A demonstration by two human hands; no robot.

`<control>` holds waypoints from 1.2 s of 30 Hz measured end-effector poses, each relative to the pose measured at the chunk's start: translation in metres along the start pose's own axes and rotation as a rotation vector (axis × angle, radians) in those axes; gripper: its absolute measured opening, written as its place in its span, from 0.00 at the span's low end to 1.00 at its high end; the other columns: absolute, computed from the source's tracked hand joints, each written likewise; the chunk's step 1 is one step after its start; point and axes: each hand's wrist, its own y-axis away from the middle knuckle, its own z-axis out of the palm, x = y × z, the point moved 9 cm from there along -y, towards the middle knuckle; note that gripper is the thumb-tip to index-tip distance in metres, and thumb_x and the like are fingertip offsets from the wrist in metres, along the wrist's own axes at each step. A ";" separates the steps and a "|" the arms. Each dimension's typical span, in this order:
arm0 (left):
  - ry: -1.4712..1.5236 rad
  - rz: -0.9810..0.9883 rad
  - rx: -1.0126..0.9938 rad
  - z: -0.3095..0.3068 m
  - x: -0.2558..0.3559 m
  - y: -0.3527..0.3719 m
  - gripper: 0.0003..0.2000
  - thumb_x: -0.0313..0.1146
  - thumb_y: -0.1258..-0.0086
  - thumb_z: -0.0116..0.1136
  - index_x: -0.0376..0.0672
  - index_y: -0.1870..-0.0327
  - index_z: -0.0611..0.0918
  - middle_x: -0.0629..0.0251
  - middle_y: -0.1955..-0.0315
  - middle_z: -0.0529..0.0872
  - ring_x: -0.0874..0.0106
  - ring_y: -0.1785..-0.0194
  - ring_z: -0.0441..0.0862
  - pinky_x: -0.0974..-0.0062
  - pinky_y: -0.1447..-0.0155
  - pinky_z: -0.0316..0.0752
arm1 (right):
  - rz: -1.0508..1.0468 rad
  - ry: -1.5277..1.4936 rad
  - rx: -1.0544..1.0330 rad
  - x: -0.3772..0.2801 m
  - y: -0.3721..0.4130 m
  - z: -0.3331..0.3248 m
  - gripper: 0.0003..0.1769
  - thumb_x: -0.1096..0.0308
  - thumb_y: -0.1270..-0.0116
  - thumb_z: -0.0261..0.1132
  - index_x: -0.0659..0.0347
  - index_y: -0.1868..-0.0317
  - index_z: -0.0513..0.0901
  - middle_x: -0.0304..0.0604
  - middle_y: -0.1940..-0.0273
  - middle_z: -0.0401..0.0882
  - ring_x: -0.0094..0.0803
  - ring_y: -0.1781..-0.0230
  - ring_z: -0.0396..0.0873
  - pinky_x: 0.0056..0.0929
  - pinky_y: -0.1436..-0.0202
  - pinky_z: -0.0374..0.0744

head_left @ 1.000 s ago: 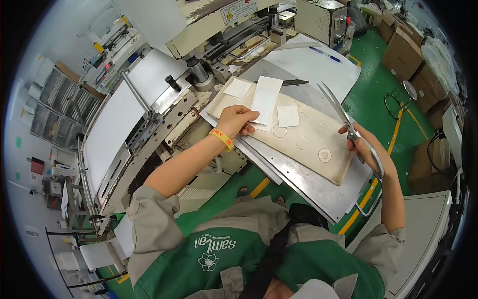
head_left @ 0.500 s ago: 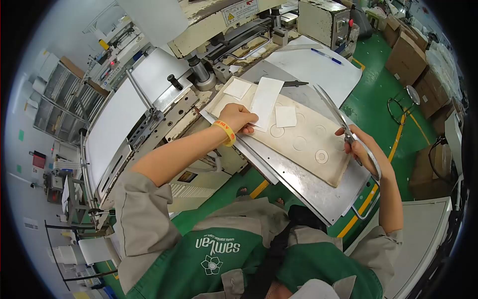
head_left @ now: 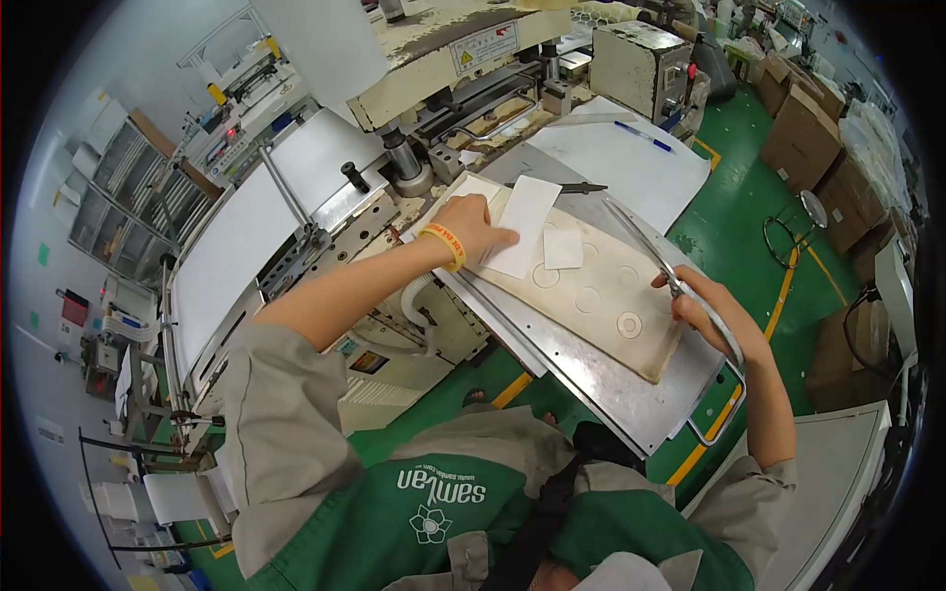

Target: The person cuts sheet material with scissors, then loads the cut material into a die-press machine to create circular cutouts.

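Note:
My left hand [head_left: 473, 234], with a yellow wristband, lies over a white strip [head_left: 529, 209] on a cream board [head_left: 621, 286]. Its thumb stretches across the strip while the fingers bend near a small white square [head_left: 482, 187], partly covered by the hand. A second white square [head_left: 563, 249] rests on the board to the right of the strip. My right hand [head_left: 702, 300] is closed around a pair of large metal scissors [head_left: 639, 233], blades pointing up and left above the board's right end. Faint circles and a small ring [head_left: 629, 324] show on the board.
The board rests on a metal plate [head_left: 591, 369] jutting from a worn press [head_left: 473, 59]. A dark slim tool [head_left: 581, 187] lies behind the strip. Further back are a white sheet [head_left: 641, 158] and a blue pen [head_left: 642, 136]. Cardboard boxes [head_left: 803, 148] stand on the green floor.
My left hand has shifted from the strip's lower end up toward the small square. The scissors stay in my right hand, with their blades now closer together. The view has tilted slightly.

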 end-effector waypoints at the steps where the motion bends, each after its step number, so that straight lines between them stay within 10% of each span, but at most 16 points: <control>1: -0.004 -0.022 0.046 0.003 -0.006 -0.005 0.30 0.58 0.55 0.70 0.33 0.71 0.80 0.53 0.74 0.84 0.66 0.72 0.83 0.73 0.64 0.78 | 0.000 -0.006 0.005 -0.001 -0.001 0.000 0.33 0.35 0.34 0.49 0.56 0.48 0.75 0.52 0.56 0.79 0.45 0.53 0.77 0.36 0.46 0.71; 3: 0.019 -0.116 0.056 0.007 -0.008 -0.007 0.29 0.55 0.57 0.72 0.35 0.68 0.81 0.49 0.65 0.83 0.61 0.59 0.82 0.71 0.53 0.76 | -0.009 -0.013 0.020 -0.005 -0.002 -0.001 0.30 0.38 0.33 0.51 0.56 0.48 0.75 0.51 0.57 0.79 0.45 0.53 0.77 0.36 0.45 0.71; 11: 0.188 -0.050 -0.037 0.024 -0.014 -0.026 0.22 0.42 0.55 0.77 0.37 0.68 0.79 0.61 0.74 0.83 0.70 0.70 0.80 0.76 0.65 0.74 | 0.049 -0.018 0.119 -0.026 -0.009 0.003 0.29 0.39 0.32 0.50 0.57 0.48 0.75 0.47 0.62 0.77 0.36 0.58 0.75 0.32 0.48 0.71; 20: 1.679 0.049 0.144 -0.047 0.013 0.016 0.09 0.26 0.38 0.63 0.34 0.60 0.78 0.63 0.68 0.82 0.75 0.68 0.82 0.82 0.64 0.82 | -0.040 -0.285 0.298 -0.073 -0.004 0.027 0.32 0.39 0.29 0.44 0.58 0.41 0.69 0.36 0.66 0.69 0.23 0.68 0.65 0.22 0.61 0.68; 24: 2.015 0.082 0.108 -0.027 0.024 0.023 0.09 0.25 0.37 0.62 0.30 0.59 0.78 0.61 0.66 0.82 0.71 0.63 0.84 0.81 0.57 0.83 | 0.055 -0.314 0.263 -0.083 -0.022 0.062 0.23 0.53 0.28 0.50 0.58 0.39 0.66 0.40 0.62 0.69 0.28 0.59 0.67 0.27 0.49 0.68; 25: 2.049 0.061 0.094 -0.021 0.026 0.024 0.09 0.25 0.36 0.62 0.31 0.59 0.78 0.61 0.65 0.81 0.71 0.61 0.83 0.81 0.56 0.83 | 0.021 -0.273 0.279 -0.080 -0.028 0.069 0.22 0.57 0.28 0.52 0.58 0.39 0.65 0.43 0.61 0.70 0.31 0.55 0.69 0.30 0.45 0.67; 26: 2.082 0.036 0.084 -0.015 0.027 0.026 0.09 0.25 0.36 0.61 0.31 0.59 0.78 0.61 0.63 0.81 0.71 0.60 0.83 0.81 0.55 0.83 | 0.026 -0.234 0.290 -0.083 -0.034 0.074 0.36 0.35 0.31 0.44 0.58 0.38 0.65 0.38 0.61 0.68 0.27 0.54 0.66 0.28 0.44 0.64; 28: 2.105 0.019 0.073 -0.004 0.030 0.027 0.11 0.26 0.36 0.62 0.32 0.56 0.77 0.62 0.62 0.81 0.71 0.58 0.83 0.80 0.54 0.83 | 0.059 -0.245 0.331 -0.080 -0.043 0.079 0.24 0.55 0.30 0.54 0.58 0.40 0.66 0.45 0.59 0.73 0.33 0.57 0.72 0.31 0.48 0.70; 36: 2.181 -0.077 -0.009 0.019 0.037 0.035 0.16 0.29 0.37 0.64 0.38 0.49 0.74 0.64 0.55 0.78 0.72 0.52 0.79 0.76 0.47 0.78 | 0.102 -0.265 0.367 -0.088 -0.073 0.092 0.28 0.52 0.32 0.59 0.63 0.41 0.66 0.46 0.62 0.74 0.33 0.60 0.74 0.30 0.55 0.73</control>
